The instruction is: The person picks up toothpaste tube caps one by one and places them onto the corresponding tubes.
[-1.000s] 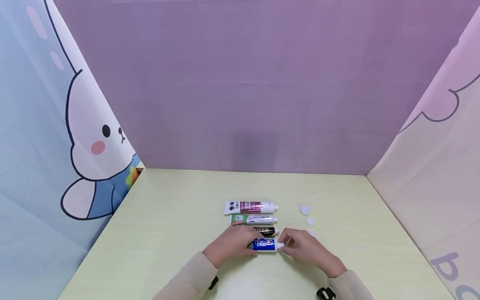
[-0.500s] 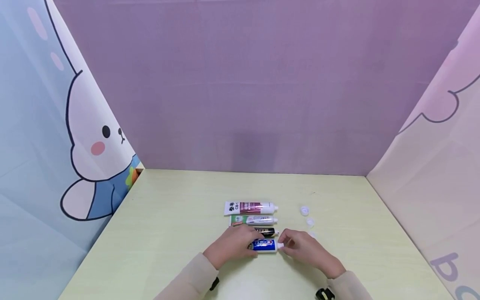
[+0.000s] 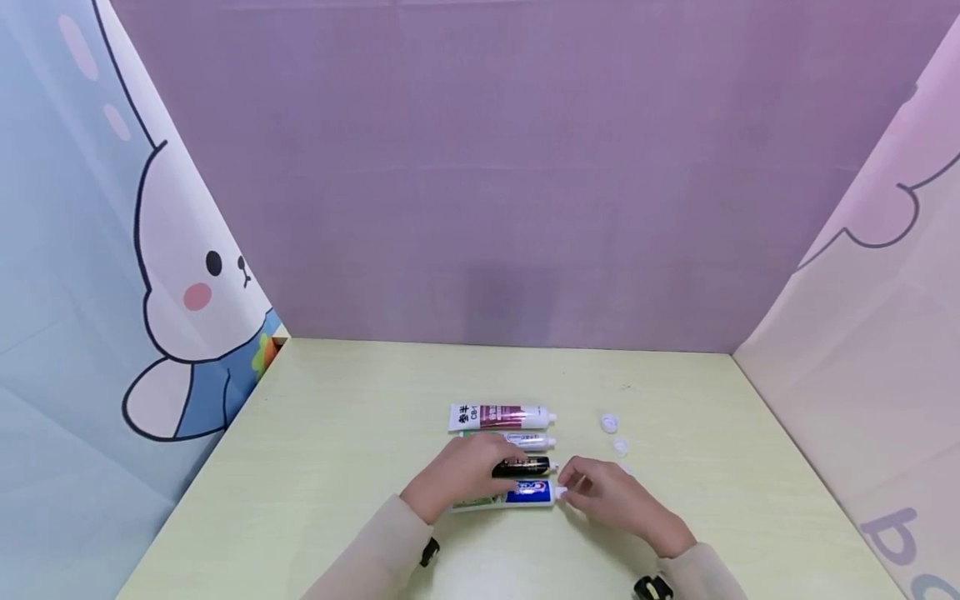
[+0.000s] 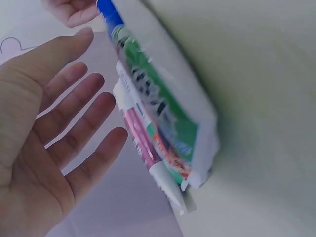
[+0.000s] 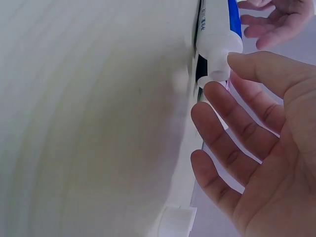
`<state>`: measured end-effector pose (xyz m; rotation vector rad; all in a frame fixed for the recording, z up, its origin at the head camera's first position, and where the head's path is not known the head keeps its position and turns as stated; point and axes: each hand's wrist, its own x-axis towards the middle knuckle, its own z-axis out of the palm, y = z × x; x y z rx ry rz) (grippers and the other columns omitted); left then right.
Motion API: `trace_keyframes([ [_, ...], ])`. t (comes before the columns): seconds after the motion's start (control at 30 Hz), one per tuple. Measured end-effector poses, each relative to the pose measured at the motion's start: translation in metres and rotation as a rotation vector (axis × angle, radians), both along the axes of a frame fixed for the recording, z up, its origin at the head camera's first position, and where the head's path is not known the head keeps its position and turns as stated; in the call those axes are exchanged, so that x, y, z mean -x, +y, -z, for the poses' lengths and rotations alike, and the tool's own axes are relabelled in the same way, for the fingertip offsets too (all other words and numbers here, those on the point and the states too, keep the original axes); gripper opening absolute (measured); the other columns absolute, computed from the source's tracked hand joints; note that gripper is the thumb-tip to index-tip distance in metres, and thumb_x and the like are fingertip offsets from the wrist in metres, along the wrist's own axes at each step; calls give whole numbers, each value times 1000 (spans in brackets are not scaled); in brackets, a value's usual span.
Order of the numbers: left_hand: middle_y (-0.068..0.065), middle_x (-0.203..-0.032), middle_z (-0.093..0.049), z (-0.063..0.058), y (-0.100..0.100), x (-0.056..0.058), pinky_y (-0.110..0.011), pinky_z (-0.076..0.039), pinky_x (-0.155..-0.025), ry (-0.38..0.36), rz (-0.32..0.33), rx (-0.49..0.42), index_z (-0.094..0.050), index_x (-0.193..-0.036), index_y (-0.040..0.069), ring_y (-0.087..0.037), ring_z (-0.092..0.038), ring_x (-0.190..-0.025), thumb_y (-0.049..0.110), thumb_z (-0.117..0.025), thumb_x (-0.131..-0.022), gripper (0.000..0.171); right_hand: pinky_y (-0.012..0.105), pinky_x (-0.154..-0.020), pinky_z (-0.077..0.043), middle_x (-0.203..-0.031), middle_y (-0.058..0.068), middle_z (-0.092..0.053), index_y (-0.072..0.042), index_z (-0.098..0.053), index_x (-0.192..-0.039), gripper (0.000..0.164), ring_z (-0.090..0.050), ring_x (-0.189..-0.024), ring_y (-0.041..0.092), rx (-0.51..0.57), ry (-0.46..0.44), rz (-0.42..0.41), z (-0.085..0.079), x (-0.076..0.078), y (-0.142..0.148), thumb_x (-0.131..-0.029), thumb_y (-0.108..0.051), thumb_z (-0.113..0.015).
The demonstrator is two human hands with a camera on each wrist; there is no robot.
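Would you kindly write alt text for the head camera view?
A person's left hand is over four tubes laid side by side on a pale table, the right hand at the nozzle of the nearest, blue-labelled tube. White caps lie to the right; a purple backdrop stands behind.

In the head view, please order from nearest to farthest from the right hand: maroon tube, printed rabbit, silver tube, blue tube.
1. Blue tube: just left of right hand.
2. Silver tube: beyond black tube.
3. Maroon tube: back of row.
4. Printed rabbit: far left.
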<state>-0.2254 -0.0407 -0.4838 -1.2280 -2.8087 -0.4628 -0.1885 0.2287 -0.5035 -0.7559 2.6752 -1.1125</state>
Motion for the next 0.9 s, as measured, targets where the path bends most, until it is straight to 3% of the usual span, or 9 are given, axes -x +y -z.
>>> trace_keyframes([
  [0.23,9,-119,-69,-6,9,10,-28,-52,-92,-50,-39,11,-72,-123,21,-9,-63,-109,36,-78,-88,38,26,-73,-56,-96,-6,-68,-16,-67,-100,9,-65,-84,11,15,-2,5,-1,0,4,-92,-16,-73],
  [0.57,13,-111,-70,-1,18,23,-23,-52,-82,-82,-67,115,-73,-120,24,-3,-62,-94,34,-81,-86,36,27,-73,-56,-97,-7,-68,-13,-67,-102,11,-65,-85,10,5,23,13,-2,0,12,-95,-20,-71],
  [0.73,17,-96,-67,4,22,27,-22,-50,-73,-85,-64,145,-74,-116,25,-1,-57,-79,33,-83,-83,35,26,-72,-56,-97,-4,-69,-13,-67,-102,9,-65,-84,10,9,49,14,1,0,16,-95,-17,-71],
  [0.9,15,-97,-69,5,25,29,-25,-52,-76,-95,-62,148,-76,-111,25,-2,-60,-82,31,-85,-81,33,26,-71,-56,-96,-5,-68,-11,-67,-102,9,-64,-83,10,3,50,20,1,1,19,-95,-16,-70],
])
